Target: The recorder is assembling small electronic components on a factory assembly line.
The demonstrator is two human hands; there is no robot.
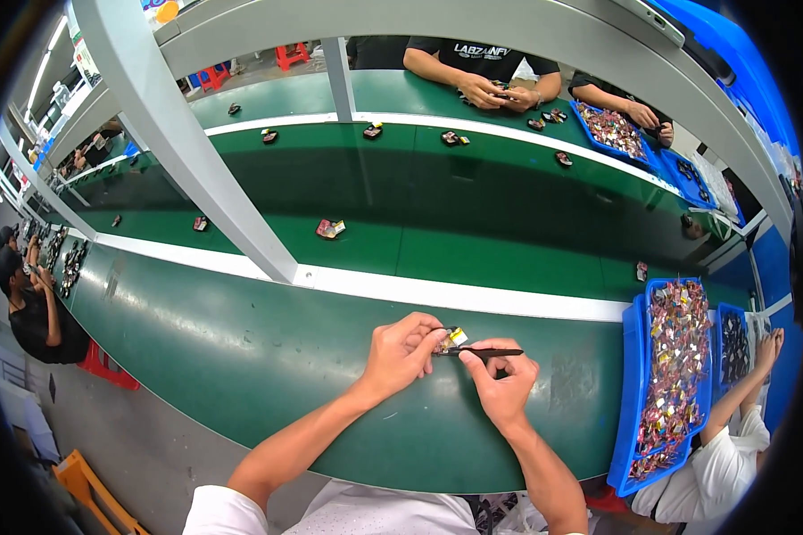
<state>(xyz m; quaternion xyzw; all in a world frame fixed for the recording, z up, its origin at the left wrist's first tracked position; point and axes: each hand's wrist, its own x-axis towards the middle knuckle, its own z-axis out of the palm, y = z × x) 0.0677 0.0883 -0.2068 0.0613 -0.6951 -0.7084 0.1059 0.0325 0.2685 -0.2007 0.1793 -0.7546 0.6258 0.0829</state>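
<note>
My left hand [403,354] pinches a small electronic part [457,337] with a yellow-and-white label, just above the green tabletop [330,308]. Its underside is hidden by the fingers. My right hand [506,385] is closed round a slim black tool [498,352] that looks like tweezers. The tool lies level, and its thin end reaches left to the near edge of the part. Both hands are close together in front of me, thumbs facing each other. Whether the tip grips anything is too small to tell.
A blue bin [632,392] heaped with small reddish wired parts stands at my right. Beyond the white rail [455,297], a green conveyor belt [491,254] carries spaced-out assemblies, including one [330,229]. A grey post [187,143] rises at left. Co-workers sit across and on both sides.
</note>
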